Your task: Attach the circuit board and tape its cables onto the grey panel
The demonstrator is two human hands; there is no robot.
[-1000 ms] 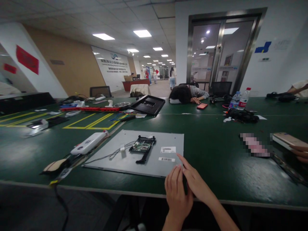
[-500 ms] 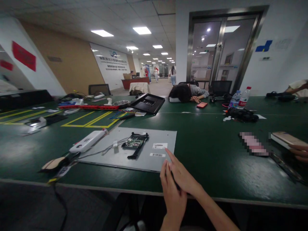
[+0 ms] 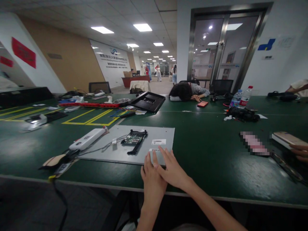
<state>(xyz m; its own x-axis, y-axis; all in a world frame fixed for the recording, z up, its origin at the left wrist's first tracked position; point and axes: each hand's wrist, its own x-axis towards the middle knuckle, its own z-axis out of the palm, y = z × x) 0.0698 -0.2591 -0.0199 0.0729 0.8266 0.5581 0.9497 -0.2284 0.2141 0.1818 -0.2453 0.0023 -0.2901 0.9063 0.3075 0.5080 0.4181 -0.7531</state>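
Note:
A grey metal panel (image 3: 134, 152) lies flat on the green table (image 3: 207, 154) in front of me. A small circuit board (image 3: 133, 138) with a black bracket and thin wires sits on it, beside two white labels. My left hand (image 3: 151, 179) lies at the panel's near right corner with fingers stretched out. My right hand (image 3: 172, 169) rests partly over the left one, fingers extended onto the panel edge. Neither hand holds anything.
A white device (image 3: 87, 139) with cables lies left of the panel. A black monitor frame (image 3: 148, 102), water bottles (image 3: 242, 98) and a red phone (image 3: 202, 104) stand farther back. A person (image 3: 187, 91) rests their head on the table. Another person's hand with a phone (image 3: 287, 138) is at right.
Both hands have shifted left and forward onto the panel's near right corner. The view has drifted slightly, so the panel sits more to the left.

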